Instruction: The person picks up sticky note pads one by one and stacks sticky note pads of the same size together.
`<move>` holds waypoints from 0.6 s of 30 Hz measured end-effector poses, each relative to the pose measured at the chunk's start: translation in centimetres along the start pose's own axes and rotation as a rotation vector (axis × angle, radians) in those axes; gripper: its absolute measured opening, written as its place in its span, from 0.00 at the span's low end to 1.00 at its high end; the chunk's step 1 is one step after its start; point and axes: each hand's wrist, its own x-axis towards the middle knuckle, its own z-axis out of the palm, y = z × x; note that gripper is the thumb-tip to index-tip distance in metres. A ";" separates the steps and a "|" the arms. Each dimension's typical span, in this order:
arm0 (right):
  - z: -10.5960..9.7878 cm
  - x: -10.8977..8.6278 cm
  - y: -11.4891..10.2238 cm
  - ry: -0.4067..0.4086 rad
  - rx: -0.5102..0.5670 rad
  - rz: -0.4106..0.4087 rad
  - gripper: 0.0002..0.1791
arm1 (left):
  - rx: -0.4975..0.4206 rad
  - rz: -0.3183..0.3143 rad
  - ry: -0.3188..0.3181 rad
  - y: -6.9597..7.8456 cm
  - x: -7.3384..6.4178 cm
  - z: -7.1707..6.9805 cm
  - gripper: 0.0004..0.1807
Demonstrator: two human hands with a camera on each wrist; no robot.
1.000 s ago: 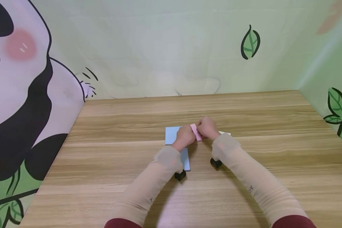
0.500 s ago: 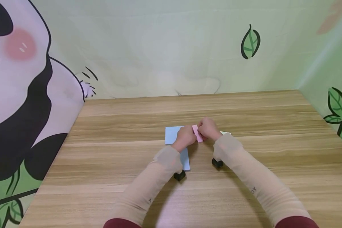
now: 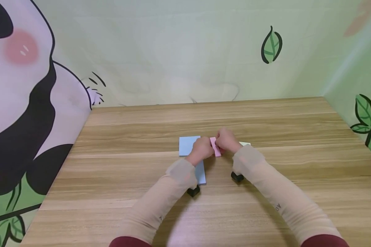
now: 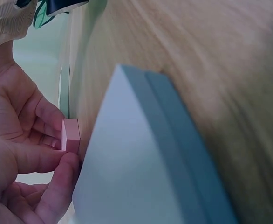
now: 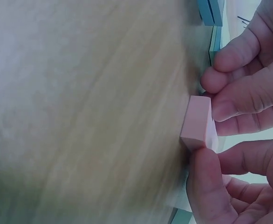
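Both hands hold a small pink sticky-note pad (image 3: 215, 146), a thick narrow slab, between them. My left hand (image 3: 201, 149) pinches its left side, thumb and fingertip meeting at the pad's edge in the left wrist view. From the other side my right hand (image 3: 228, 140) grips it with thumb and forefinger; the pink pad (image 5: 197, 121) shows its edge low over the wood in the right wrist view. Under and beside the left hand lie a light blue pad (image 3: 187, 145) at the back and another blue pad (image 3: 200, 173) nearer, partly covered by the hand and wrist.
A pale yellow-green pad (image 3: 245, 143) lies behind the right wrist, mostly hidden. Black wrist cameras hang under the left sleeve (image 3: 182, 171) and right sleeve (image 3: 248, 159), low over the wooden table (image 3: 136, 130). A printed wall cloth stands at the back.
The pink pad has shifted slightly to the right and toward me, with both hands moving along. The blue pads lie in the same place.
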 end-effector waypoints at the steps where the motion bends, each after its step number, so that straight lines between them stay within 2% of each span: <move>1: 0.0 0.0 0.0 -0.007 -0.002 0.004 0.05 | -0.001 0.005 -0.003 0.0 -0.1 0.0 0.12; 5: -0.1 -0.3 -0.1 -0.028 0.003 0.018 0.06 | 0.007 0.023 -0.017 0.1 -0.3 -0.1 0.12; 11: -0.3 -0.8 -0.1 -0.065 0.053 0.045 0.08 | 0.015 0.042 -0.058 0.0 -0.5 -0.1 0.05; 14: -0.2 -0.9 0.2 -0.049 0.118 0.065 0.07 | 0.005 0.024 -0.070 -0.1 -0.4 -0.1 0.05; 18: 0.0 -0.8 0.7 0.021 0.197 0.095 0.05 | -0.008 -0.013 -0.026 -0.2 -0.3 -0.1 0.06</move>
